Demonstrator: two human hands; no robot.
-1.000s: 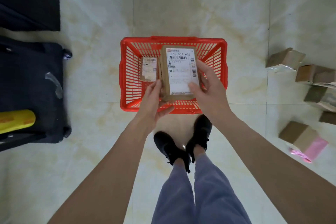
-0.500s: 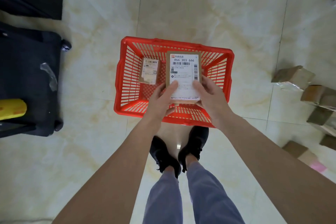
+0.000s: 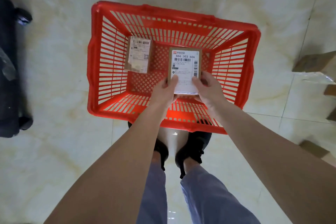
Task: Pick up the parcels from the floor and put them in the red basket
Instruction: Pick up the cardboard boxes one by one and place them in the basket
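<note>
A red slatted basket (image 3: pixel 109 56) stands on the pale tiled floor just in front of my feet. Inside it, at the back left, lies a small brown parcel (image 3: pixel 139 56) with a white label. Both my hands hold a second brown parcel (image 3: pixel 185 63) with a white label reading 866 303 666, low inside the basket right of the middle. My left hand (image 3: pixel 164 89) grips its near left corner with the thumb on top. My right hand (image 3: pixel 207 87) grips its near right corner. Whether the parcel touches the basket floor I cannot tell.
A black wheeled suitcase (image 3: pixel 11 71) stands at the left edge. Brown cardboard parcels (image 3: pixel 314 62) lie on the floor at the right edge, one more (image 3: pixel 314 149) lower down. My two black shoes (image 3: pixel 192 149) are just behind the basket's near rim.
My hands have lowered the labelled parcel from above the rim down into the basket. My head has come closer, so the basket looks larger.
</note>
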